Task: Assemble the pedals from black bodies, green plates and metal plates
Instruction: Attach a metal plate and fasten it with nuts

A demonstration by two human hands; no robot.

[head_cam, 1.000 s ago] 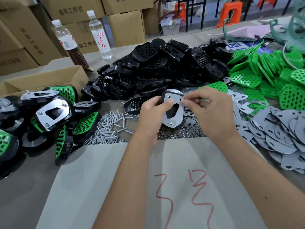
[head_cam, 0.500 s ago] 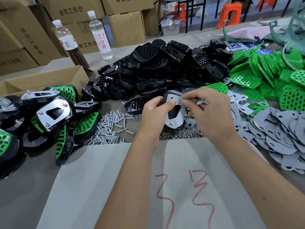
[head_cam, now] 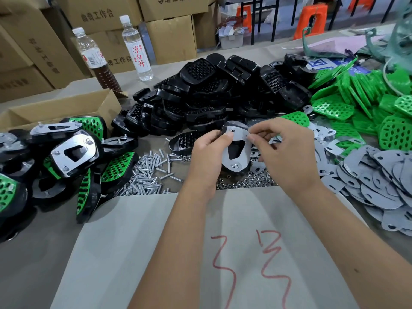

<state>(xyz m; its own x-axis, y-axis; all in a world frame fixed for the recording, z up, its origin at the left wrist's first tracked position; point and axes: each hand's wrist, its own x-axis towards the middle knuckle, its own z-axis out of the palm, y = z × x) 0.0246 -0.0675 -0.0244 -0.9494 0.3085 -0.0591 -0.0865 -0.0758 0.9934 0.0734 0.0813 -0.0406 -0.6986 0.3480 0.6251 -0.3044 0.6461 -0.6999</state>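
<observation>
black pedal (head_cam: 234,150) w/ metal plate on top is mid-table, above the nuts; left hand (head_cam: 208,157) grips its side, right hand (head_cam: 283,152) pinches at its far corner. approx a dozen finished pedals (head_cam: 73,152) lie left; big piles of black bodies (head_cam: 211,90), green plates (head_cam: 356,103) & metal plates (head_cam: 383,181) remain, so lots left.

Between the fingertips (head_cam: 251,137) sits a silver metal plate (head_cam: 239,150) on a black pedal body (head_cam: 227,128). Beyond them lies a black pile of bodies (head_cam: 214,94) with grid-patterned faces. To their right lie bright green plates (head_cam: 334,108) dotted with holes and dull grey metal plates (head_cam: 379,181). Below, grey paper (head_cam: 156,253) carries red scribbles.
</observation>
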